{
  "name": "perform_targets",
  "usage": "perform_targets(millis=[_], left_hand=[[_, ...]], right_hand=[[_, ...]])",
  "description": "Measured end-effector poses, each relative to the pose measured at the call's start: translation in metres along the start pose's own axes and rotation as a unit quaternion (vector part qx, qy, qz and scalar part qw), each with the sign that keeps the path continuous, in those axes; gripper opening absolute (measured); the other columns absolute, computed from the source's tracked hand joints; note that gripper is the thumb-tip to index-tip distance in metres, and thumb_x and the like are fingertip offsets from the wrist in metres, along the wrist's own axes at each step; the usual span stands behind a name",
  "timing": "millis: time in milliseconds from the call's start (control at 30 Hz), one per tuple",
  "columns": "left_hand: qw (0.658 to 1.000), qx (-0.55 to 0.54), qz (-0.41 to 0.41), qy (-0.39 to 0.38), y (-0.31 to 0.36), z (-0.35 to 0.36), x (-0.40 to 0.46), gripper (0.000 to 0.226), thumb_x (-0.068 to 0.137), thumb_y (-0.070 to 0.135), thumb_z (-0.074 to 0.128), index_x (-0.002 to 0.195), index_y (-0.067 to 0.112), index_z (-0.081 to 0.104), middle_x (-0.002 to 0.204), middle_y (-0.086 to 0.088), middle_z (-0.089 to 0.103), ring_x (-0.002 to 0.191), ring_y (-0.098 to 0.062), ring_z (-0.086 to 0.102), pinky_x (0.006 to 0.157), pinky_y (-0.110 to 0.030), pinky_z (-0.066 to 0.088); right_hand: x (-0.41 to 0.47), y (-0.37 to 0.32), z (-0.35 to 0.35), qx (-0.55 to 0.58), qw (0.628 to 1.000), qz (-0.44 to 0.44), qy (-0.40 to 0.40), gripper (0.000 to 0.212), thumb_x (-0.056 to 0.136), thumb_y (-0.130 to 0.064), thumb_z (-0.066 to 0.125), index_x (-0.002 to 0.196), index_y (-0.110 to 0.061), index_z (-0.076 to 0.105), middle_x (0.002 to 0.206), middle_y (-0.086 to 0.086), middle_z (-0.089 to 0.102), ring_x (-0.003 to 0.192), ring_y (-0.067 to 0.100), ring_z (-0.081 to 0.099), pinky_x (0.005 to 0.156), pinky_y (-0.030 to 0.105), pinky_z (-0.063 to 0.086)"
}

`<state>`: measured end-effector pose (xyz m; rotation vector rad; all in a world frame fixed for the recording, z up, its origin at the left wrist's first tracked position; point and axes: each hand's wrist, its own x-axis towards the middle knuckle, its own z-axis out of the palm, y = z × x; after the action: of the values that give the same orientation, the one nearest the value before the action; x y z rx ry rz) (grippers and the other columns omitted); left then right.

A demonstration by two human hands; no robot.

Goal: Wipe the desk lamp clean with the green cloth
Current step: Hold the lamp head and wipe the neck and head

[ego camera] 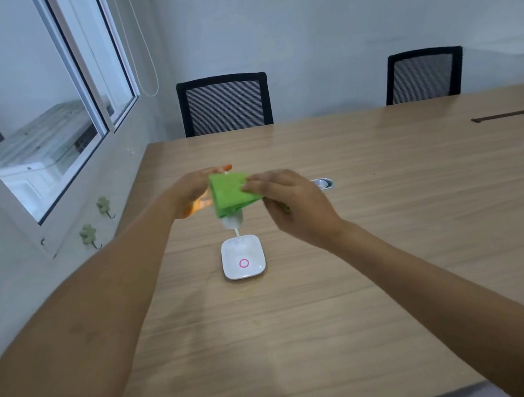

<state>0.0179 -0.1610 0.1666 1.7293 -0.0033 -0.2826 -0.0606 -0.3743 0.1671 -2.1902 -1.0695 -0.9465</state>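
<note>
A small white desk lamp stands on the wooden table, its square base (pixel 242 257) marked with a pink ring. The lamp head (pixel 233 222) points toward me and is mostly covered by the green cloth (pixel 230 194). My right hand (pixel 291 204) presses the cloth onto the head from the right, fingers wrapped over it. My left hand (pixel 191 189) cups the far left side of the lamp head, its fingers partly hidden behind the cloth. A thin white neck joins the head to the base.
The table (pixel 361 252) runs right and away from me. Two black mesh chairs (pixel 224 103) (pixel 422 75) stand at its far edge. A cable grommet (pixel 323 183) sits just right of my right hand. A window and wall hooks (pixel 90 234) line the left wall.
</note>
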Motion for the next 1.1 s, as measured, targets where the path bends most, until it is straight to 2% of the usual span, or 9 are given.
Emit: perform_targets(millis=[100, 300, 400, 600, 733, 833, 900, 1000, 1100], left_hand=[[1.0, 0.012, 0.004, -0.004, 0.0, 0.0, -0.001, 0.04, 0.096, 0.028, 0.047, 0.135, 0.02, 0.05, 0.142, 0.004, 0.045, 0.13, -0.016, 0.042, 0.106, -0.034, 0.035], [1.0, -0.008, -0.018, 0.0, 0.002, 0.001, -0.004, 0.037, 0.094, 0.03, 0.051, 0.131, 0.026, 0.054, 0.13, 0.008, 0.052, 0.114, -0.015, 0.049, 0.089, -0.028, 0.042], [1.0, -0.022, -0.019, 0.004, 0.001, 0.0, -0.002, 0.025, 0.092, 0.029, 0.054, 0.116, 0.028, 0.062, 0.128, 0.008, 0.058, 0.121, -0.016, 0.051, 0.098, -0.032, 0.041], [1.0, 0.002, 0.005, -0.005, 0.001, -0.002, -0.001, 0.041, 0.095, 0.026, 0.048, 0.135, 0.018, 0.05, 0.146, -0.004, 0.045, 0.133, -0.021, 0.043, 0.11, -0.037, 0.035], [1.0, -0.022, -0.012, 0.004, 0.001, 0.0, -0.001, 0.04, 0.094, 0.027, 0.051, 0.134, 0.02, 0.051, 0.135, 0.005, 0.053, 0.122, -0.014, 0.05, 0.1, -0.028, 0.038], [0.999, -0.046, -0.005, 0.007, 0.001, 0.001, -0.002, 0.041, 0.094, 0.022, 0.052, 0.135, 0.014, 0.05, 0.121, 0.007, 0.058, 0.119, -0.014, 0.051, 0.099, -0.026, 0.038], [0.999, -0.052, -0.002, 0.01, 0.001, 0.001, -0.001, 0.038, 0.092, 0.021, 0.055, 0.129, 0.014, 0.056, 0.121, 0.006, 0.06, 0.118, -0.014, 0.053, 0.1, -0.027, 0.04], [0.998, -0.058, 0.007, 0.016, 0.001, 0.001, 0.0, 0.028, 0.089, 0.015, 0.058, 0.117, 0.014, 0.064, 0.116, 0.002, 0.065, 0.112, -0.015, 0.057, 0.099, -0.031, 0.042], [0.999, -0.042, 0.015, 0.019, 0.0, -0.002, 0.0, 0.037, 0.09, 0.017, 0.057, 0.126, 0.009, 0.058, 0.123, -0.006, 0.061, 0.118, -0.02, 0.054, 0.106, -0.036, 0.04]], right_hand=[[-0.009, -0.001, 0.008, -0.021, 0.998, -0.027, -0.06, 0.033, 0.079, 0.003, 0.052, 0.104, -0.008, 0.072, 0.109, 0.008, 0.074, 0.095, 0.028, 0.068, 0.085, 0.034, 0.053], [-0.019, 0.024, -0.007, -0.073, 0.994, 0.077, 0.033, 0.035, 0.078, -0.001, 0.045, 0.099, -0.005, 0.072, 0.102, 0.011, 0.075, 0.09, 0.027, 0.067, 0.085, 0.032, 0.051], [-0.007, 0.009, -0.003, -0.051, 0.994, 0.07, 0.066, 0.033, 0.079, -0.001, 0.046, 0.1, -0.005, 0.072, 0.103, 0.011, 0.074, 0.093, 0.023, 0.063, 0.086, 0.027, 0.046], [-0.001, -0.011, 0.016, -0.023, 1.0, -0.013, -0.017, 0.033, 0.075, 0.009, 0.058, 0.1, -0.008, 0.072, 0.105, 0.007, 0.074, 0.092, 0.026, 0.068, 0.084, 0.03, 0.046], [-0.013, 0.016, 0.008, -0.063, 0.995, 0.081, -0.002, 0.036, 0.076, 0.003, 0.046, 0.1, -0.006, 0.071, 0.101, 0.011, 0.075, 0.087, 0.031, 0.07, 0.079, 0.034, 0.055], [-0.014, 0.023, 0.003, -0.107, 0.983, 0.146, 0.016, 0.037, 0.073, 0.007, 0.05, 0.1, -0.007, 0.071, 0.102, 0.009, 0.075, 0.086, 0.034, 0.068, 0.08, 0.03, 0.05], [-0.007, 0.015, 0.003, -0.104, 0.985, 0.134, 0.032, 0.038, 0.076, 0.002, 0.044, 0.102, -0.008, 0.07, 0.104, 0.008, 0.074, 0.087, 0.032, 0.067, 0.082, 0.03, 0.046], [0.005, -0.005, 0.006, -0.074, 0.996, 0.045, 0.019, 0.037, 0.078, -0.001, 0.045, 0.103, -0.01, 0.07, 0.107, 0.005, 0.073, 0.092, 0.03, 0.066, 0.082, 0.034, 0.05], [0.005, -0.008, 0.009, -0.12, 0.992, -0.011, -0.034, 0.035, 0.079, -0.007, 0.046, 0.102, -0.018, 0.069, 0.107, -0.003, 0.073, 0.095, 0.026, 0.064, 0.078, 0.034, 0.049]])
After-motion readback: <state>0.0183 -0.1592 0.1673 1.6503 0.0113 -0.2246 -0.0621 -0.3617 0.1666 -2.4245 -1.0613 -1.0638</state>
